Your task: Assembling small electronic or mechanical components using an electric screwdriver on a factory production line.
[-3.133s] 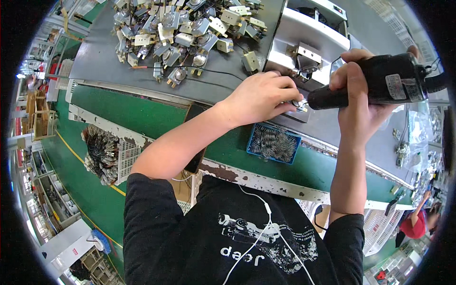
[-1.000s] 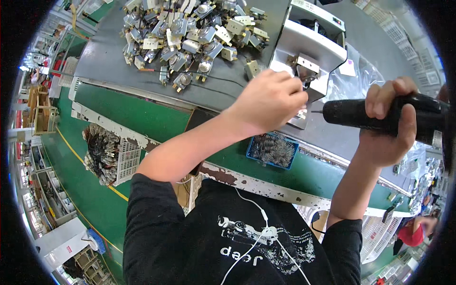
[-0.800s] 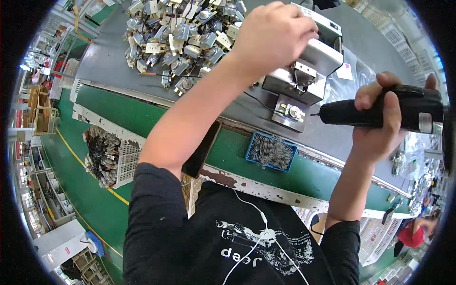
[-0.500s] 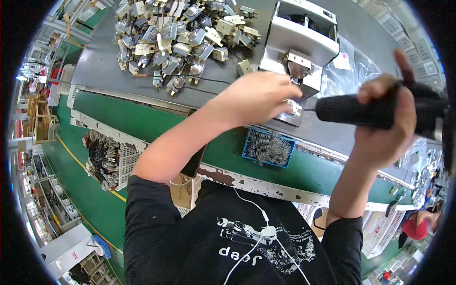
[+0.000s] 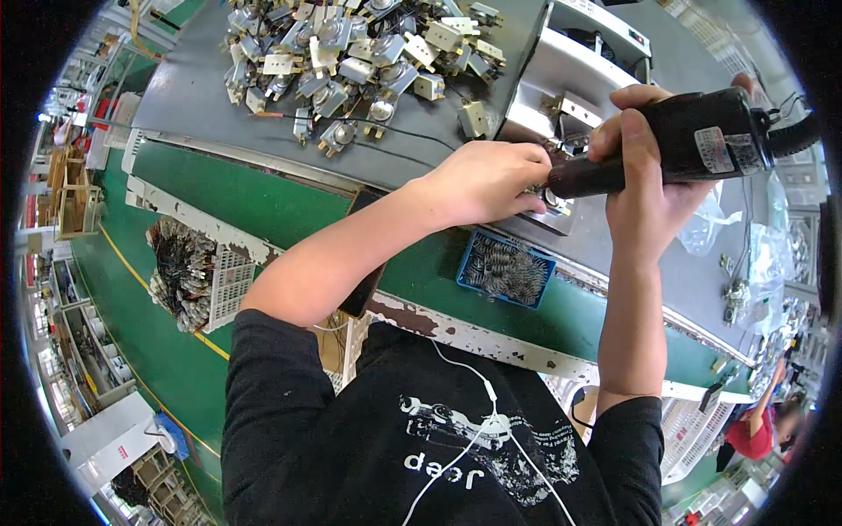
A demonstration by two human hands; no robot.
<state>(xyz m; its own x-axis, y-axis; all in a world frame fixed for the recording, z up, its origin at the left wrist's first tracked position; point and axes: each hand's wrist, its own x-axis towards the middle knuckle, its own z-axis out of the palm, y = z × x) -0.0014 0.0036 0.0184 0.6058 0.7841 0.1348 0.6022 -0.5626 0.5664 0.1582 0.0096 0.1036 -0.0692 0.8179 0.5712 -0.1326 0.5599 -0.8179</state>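
Note:
My right hand (image 5: 645,162) is wrapped around a black electric screwdriver (image 5: 693,136), tilted with its nose pointing left. That nose meets a small metal part with cream terminals (image 5: 554,203), which rests on a metal block (image 5: 553,221) at the bench edge. Against the same part, the fingers of my left hand (image 5: 495,182) are closed, holding it from the left. The screwdriver's nose and my fingers hide much of it, and its bit cannot be seen. Just beyond my hands stands a white machine with a metal front (image 5: 570,79).
A heap of similar metal and cream parts (image 5: 351,61) covers the far left of the bench. Nearer me sits a blue box of small springs (image 5: 504,267). Clear plastic bags (image 5: 702,223) lie to the right. A white crate with bundled wires (image 5: 232,285) stands lower left.
My right hand has brought the screwdriver leftward, from apart to touching the small part. My left hand stays at that part. The whole view has shifted slightly.

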